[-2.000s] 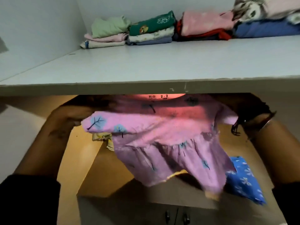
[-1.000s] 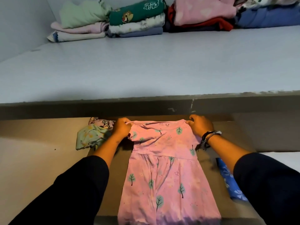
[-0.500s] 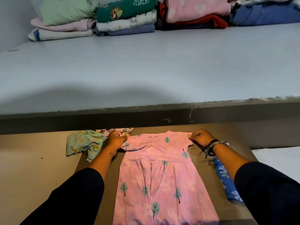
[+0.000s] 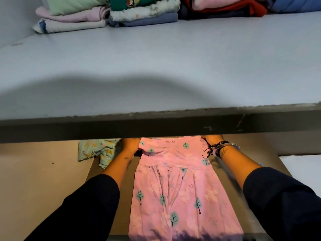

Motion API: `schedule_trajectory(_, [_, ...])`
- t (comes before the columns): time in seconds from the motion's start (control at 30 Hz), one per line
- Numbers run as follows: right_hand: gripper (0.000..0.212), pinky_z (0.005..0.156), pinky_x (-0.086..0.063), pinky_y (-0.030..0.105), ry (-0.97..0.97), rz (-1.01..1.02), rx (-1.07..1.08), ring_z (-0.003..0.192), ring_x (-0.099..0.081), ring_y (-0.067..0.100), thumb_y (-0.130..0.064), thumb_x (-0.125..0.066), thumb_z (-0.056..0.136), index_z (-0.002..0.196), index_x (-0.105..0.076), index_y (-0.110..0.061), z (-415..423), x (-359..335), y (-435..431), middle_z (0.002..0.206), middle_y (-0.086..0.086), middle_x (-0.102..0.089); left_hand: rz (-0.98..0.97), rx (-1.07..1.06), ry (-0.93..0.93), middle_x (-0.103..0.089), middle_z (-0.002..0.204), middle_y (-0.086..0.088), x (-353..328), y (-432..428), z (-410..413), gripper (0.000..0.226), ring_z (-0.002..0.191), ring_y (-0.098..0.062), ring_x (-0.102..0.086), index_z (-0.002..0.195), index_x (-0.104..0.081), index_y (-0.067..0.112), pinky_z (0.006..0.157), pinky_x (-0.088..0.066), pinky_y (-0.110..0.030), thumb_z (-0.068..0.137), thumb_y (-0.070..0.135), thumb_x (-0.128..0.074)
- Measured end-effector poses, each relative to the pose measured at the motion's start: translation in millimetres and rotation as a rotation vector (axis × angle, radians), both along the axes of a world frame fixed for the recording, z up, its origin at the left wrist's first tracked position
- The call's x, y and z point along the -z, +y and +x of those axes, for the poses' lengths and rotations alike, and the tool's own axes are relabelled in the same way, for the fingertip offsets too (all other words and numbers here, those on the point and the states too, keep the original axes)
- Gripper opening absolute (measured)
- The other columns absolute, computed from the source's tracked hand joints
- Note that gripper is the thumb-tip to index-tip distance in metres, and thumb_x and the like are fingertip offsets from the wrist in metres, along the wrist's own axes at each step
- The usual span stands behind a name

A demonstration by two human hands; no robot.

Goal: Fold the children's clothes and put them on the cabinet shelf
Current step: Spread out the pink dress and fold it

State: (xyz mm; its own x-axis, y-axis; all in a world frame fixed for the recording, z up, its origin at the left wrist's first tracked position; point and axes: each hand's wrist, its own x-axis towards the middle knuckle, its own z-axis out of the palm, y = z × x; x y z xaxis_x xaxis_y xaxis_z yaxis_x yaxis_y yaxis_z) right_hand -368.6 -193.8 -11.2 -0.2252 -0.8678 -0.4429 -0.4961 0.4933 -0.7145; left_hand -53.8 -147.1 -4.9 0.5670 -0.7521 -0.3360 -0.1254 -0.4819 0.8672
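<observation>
dress [image 4: 173,188] flat on the board [image 4: 125,206] — another garment [image 4: 95,150] at its left, clothes stacks [image 4: 107,14] behind on the shelf [image 4: 156,58]

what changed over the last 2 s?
Pink dress, held up in the air before, now lies spread flat on the brown surface. Left hand and right hand are at its shoulders, fingers hidden behind the shelf edge. Folded stacks and green garment stayed put.
</observation>
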Motion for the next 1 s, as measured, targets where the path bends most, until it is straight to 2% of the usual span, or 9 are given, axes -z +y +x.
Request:
schedule_trajectory(0.07, [0.028,0.062,-0.041,0.033,0.011,-0.004,0.017,0.061,-0.048,0.022,-0.008,-0.061,0.082,0.060,-0.047,-0.014,2.1,-2.3,1.5,0.061,0.006,-0.046,0.009,0.059,-0.040,-0.069,0.103,-0.016,-6.7,-2.7,-3.2,0.022,0.089,-0.030,-0.068,0.109,-0.059,0.002,0.073,-0.057,-0.039,0.092,0.016,-0.063])
schedule_trajectory(0.23, [0.007,0.056,-0.049,0.032,-0.109,0.087,0.103,0.057,-0.060,0.026,-0.008,-0.070,0.082,0.079,-0.066,-0.003,-6.8,8.2,9.8,0.068,0.011,-0.061,-0.047,0.124,-0.072,-0.067,0.095,-0.005,-11.0,0.2,-14.0,0.011,0.088,-0.028,-0.069,0.100,-0.060,0.016,0.079,-0.060,-0.043,0.090,0.012,-0.064])
schedule_trajectory(0.37, [0.007,0.077,-0.053,0.038,-0.101,0.021,0.140,0.080,-0.063,0.031,-0.014,-0.066,0.083,0.081,-0.063,-0.008,-8.7,7.2,4.3,0.080,0.011,-0.062,-0.104,0.144,-0.065,-0.060,0.097,0.002,-4.1,2.8,-13.2,0.028,0.074,-0.011,-0.060,0.118,-0.060,0.018,0.060,-0.053,-0.027,0.091,0.009,-0.062])
schedule_trajectory(0.47, [0.024,0.076,-0.042,0.029,-0.074,-0.105,0.104,0.084,-0.053,0.021,-0.017,-0.060,0.089,0.067,-0.053,-0.023,-11.2,-3.2,1.4,0.080,0.004,-0.057,-0.095,0.114,-0.064,-0.062,0.106,-0.002,-0.1,2.8,-6.0,0.028,0.087,-0.021,-0.064,0.119,-0.060,0.016,0.064,-0.055,-0.030,0.092,0.009,-0.062])
schedule_trajectory(0.6, [0.025,0.084,-0.051,0.045,-0.082,-0.124,0.088,0.081,-0.059,0.030,-0.022,-0.059,0.088,0.065,-0.060,-0.012,-25.7,-1.0,-1.1,0.081,0.016,-0.065,-0.090,0.050,-0.071,-0.063,0.105,-0.006,3.6,2.3,10.5,0.027,0.091,-0.026,-0.066,0.118,-0.060,0.012,0.049,-0.049,-0.023,0.092,0.005,-0.059])
schedule_trajectory(0.73, [0.029,0.074,-0.050,0.040,0.016,-0.163,0.062,0.078,-0.059,0.029,-0.025,-0.056,0.092,0.064,-0.056,-0.015,-33.3,3.0,-2.9,0.072,0.010,-0.060,-0.031,0.040,-0.165,-0.070,0.109,-0.014,9.0,-1.7,30.0,0.012,0.093,-0.030,-0.070,0.103,-0.062,0.013,0.073,-0.062,-0.042,0.094,0.007,-0.057])
schedule_trajectory(0.83, [0.019,0.083,-0.054,0.042,0.013,-0.184,0.054,0.092,-0.059,0.030,-0.031,-0.056,0.092,0.091,-0.062,-0.013,-29.6,0.5,-0.2,0.092,0.013,-0.062,-0.052,0.057,-0.204,-0.069,0.112,-0.012,3.9,-2.4,30.8,0.020,0.094,-0.027,-0.068,0.108,-0.063,0.014,0.074,-0.059,-0.036,0.092,0.003,-0.057])
schedule_trajectory(0.9, [0.040,0.096,-0.049,0.051,0.160,-0.208,0.047,0.112,-0.057,0.037,-0.036,-0.054,0.092,0.125,-0.054,-0.013,-19.0,-0.6,13.4,0.125,0.015,-0.058,-0.080,0.041,-0.230,-0.067,0.110,-0.008,-1.0,10.0,19.3,0.025,0.089,-0.021,-0.062,0.114,-0.063,0.013,0.061,-0.048,-0.020,0.092,0.004,-0.057])
schedule_trajectory(1.0, [0.031,0.095,-0.047,0.046,0.376,-0.412,0.012,0.113,-0.053,0.035,-0.028,-0.056,0.089,0.118,-0.058,-0.017,0.4,-2.8,57.8,0.125,0.013,-0.055,-0.056,0.076,-0.304,-0.068,0.088,0.007,7.5,58.8,-2.0,0.006,0.079,-0.019,-0.063,0.087,-0.063,0.030,0.054,-0.040,-0.022,0.090,0.027,-0.059])
